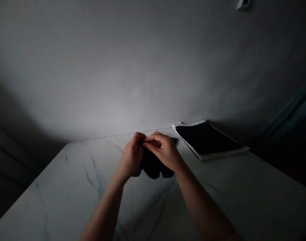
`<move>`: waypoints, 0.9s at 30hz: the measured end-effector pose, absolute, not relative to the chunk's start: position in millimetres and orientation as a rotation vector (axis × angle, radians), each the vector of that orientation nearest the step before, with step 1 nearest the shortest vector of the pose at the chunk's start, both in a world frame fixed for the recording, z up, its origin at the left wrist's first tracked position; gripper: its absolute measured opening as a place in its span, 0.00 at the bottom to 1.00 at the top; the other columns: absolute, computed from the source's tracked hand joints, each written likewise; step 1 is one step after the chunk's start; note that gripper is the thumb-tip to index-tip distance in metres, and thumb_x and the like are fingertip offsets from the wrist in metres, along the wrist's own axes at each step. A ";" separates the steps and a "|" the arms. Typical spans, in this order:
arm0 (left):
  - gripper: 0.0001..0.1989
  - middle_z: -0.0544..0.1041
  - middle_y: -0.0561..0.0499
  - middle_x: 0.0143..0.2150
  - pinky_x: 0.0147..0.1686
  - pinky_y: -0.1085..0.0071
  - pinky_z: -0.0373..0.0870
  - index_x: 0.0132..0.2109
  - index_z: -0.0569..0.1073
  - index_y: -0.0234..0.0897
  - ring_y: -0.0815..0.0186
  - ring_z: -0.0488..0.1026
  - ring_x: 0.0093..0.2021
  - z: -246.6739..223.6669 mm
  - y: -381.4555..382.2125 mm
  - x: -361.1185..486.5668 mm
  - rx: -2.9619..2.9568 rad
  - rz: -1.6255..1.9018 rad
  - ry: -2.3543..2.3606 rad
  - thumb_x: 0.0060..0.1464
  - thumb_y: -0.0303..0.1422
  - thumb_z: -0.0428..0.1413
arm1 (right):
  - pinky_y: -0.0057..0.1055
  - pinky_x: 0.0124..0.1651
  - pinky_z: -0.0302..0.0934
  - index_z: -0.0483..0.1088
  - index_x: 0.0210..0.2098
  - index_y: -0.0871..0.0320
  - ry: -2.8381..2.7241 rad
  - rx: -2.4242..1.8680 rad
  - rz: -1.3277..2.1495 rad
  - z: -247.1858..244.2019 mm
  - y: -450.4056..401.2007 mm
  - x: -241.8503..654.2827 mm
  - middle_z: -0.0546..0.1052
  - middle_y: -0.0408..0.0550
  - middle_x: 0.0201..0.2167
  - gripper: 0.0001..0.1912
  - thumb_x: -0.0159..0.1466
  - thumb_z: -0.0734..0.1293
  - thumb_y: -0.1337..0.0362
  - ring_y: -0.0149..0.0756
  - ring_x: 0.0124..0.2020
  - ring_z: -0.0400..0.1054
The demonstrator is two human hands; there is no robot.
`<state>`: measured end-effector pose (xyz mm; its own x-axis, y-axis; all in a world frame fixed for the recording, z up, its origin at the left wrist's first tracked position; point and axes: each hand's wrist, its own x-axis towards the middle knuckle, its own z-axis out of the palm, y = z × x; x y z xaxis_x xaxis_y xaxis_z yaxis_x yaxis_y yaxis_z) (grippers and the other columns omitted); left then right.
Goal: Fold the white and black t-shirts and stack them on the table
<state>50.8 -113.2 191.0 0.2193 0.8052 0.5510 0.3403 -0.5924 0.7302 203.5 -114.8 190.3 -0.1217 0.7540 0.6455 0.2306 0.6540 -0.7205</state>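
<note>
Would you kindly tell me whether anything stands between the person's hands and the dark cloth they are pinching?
Nothing visible does. The left hand and right hand pinch the top edge of the dark cloth directly. The black flat pack with a white border lies on the marble-patterned table to the right, apart from them.

The left hand [130, 157] and right hand [164, 150] cover the top of the soft black fabric piece [153, 165], so its shape is hidden; well above it, a small white wall fitting [243, 4] is cut off by the top edge.
</note>
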 end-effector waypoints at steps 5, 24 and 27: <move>0.08 0.70 0.54 0.31 0.31 0.73 0.63 0.40 0.72 0.38 0.69 0.67 0.31 198.1 -109.0 40.1 1.734 1.337 0.960 0.55 0.33 0.50 | 0.25 0.22 0.55 0.71 0.34 0.55 -1.309 -0.787 0.665 191.7 -102.7 216.1 0.76 0.44 0.33 0.17 0.64 0.67 0.47 0.26 0.22 0.60; 0.21 0.78 0.52 0.34 0.33 0.70 0.69 0.42 0.72 0.40 0.65 0.74 0.32 190.8 -121.7 60.1 2.157 1.103 1.189 0.41 0.21 0.46 | 0.28 0.30 0.62 0.72 0.31 0.55 -1.318 -0.872 0.456 199.1 -110.0 222.0 0.78 0.46 0.32 0.17 0.65 0.66 0.48 0.32 0.29 0.68; 0.17 0.79 0.52 0.33 0.28 0.73 0.68 0.39 0.75 0.39 0.67 0.73 0.29 198.0 -110.9 42.9 1.935 1.240 1.060 0.41 0.24 0.47 | 0.30 0.35 0.63 0.76 0.33 0.54 -1.520 -0.869 0.442 203.3 -114.8 229.1 0.78 0.46 0.32 0.13 0.64 0.69 0.51 0.34 0.34 0.70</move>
<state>42.9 -110.9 198.0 0.2441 0.8634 0.4415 0.3019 -0.5003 0.8115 229.1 -114.8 203.3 0.0526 0.7376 0.6732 0.2617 0.6404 -0.7221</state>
